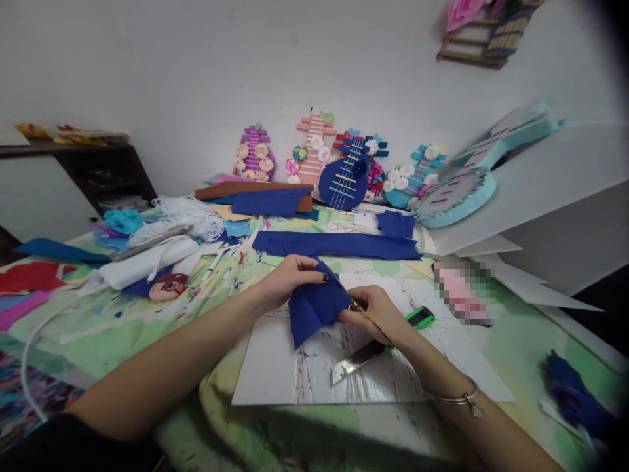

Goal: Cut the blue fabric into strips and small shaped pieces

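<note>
My left hand [299,274] pinches the upper edge of a dark blue sheet [317,308], which looks like felt or crepe paper. My right hand [371,311] is closed on the handles of a pair of scissors [358,307] with gold-coloured parts. The blades lie along the sheet's right edge, partly hidden. Below both hands lies a white board [275,380] marked with dark reddish cut lines. On it, under my right forearm, rests a green utility knife [421,318] with its wide blade out.
A long blue strip [334,245] lies behind the board. Decorated lute-shaped crafts [344,177] lean on the wall. At left are white cord [184,216], a white glue gun-like tool [147,262] and coloured scraps. White sheets [550,288] jut in from the right.
</note>
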A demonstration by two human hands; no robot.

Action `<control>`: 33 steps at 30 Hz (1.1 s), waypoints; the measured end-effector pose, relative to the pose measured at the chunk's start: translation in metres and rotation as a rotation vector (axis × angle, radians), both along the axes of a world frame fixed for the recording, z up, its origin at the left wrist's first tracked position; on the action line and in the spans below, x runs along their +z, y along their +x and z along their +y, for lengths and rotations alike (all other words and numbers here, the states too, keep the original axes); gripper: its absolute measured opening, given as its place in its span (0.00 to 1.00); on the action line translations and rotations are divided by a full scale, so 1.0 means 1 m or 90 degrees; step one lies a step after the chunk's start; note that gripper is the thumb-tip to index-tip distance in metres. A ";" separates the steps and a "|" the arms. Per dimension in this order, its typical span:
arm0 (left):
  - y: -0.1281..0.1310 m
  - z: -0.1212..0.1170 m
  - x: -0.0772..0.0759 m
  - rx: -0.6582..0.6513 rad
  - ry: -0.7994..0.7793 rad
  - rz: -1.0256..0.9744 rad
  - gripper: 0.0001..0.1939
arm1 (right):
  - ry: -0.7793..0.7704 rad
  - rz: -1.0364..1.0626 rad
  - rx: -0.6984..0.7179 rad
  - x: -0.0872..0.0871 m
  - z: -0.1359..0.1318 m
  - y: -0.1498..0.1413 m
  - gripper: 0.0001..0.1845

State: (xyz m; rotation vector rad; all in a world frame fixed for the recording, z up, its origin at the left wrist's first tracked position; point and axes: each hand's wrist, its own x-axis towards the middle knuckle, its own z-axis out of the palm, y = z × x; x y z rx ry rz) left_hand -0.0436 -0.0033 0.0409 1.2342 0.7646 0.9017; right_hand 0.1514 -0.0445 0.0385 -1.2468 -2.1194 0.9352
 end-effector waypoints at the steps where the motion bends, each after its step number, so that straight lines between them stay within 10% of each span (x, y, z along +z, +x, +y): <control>1: 0.000 0.000 0.000 0.001 -0.001 0.002 0.07 | 0.000 -0.001 -0.002 0.000 0.000 0.000 0.09; 33: 0.001 0.001 -0.005 -0.006 -0.006 0.009 0.07 | -0.002 -0.012 -0.067 -0.006 0.004 -0.003 0.13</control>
